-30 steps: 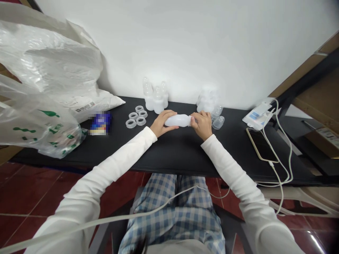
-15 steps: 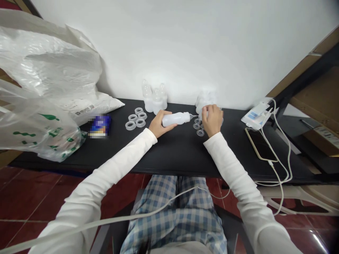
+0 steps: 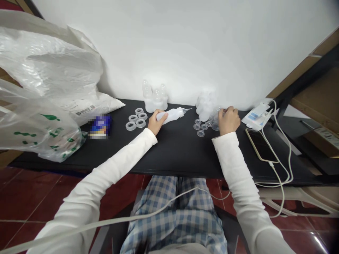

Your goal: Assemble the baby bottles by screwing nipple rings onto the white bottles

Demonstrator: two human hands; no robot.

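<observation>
My left hand is closed around a small white nursing bottle. A thin, clear, pointed nipple sits on its neck, tilted up to the right. At the right, my right hand has its fingers curled at a clear plastic cap, one of several in a pile; the fingers partly hide it. Small clear nipples with round flanges lie left of that hand. Behind them is a cluster of white bottles. Several translucent rings lie left of my left hand.
Bottles with clear domed caps stand by the wall. Plastic bags and a blue packet are at the left. A phone, white cables and a clear plastic package lie at the right of the black table.
My right hand has moved right, from the white bottles to the clear caps. The bottle in my left hand has shifted slightly left, and its nipple end tips farther up.
</observation>
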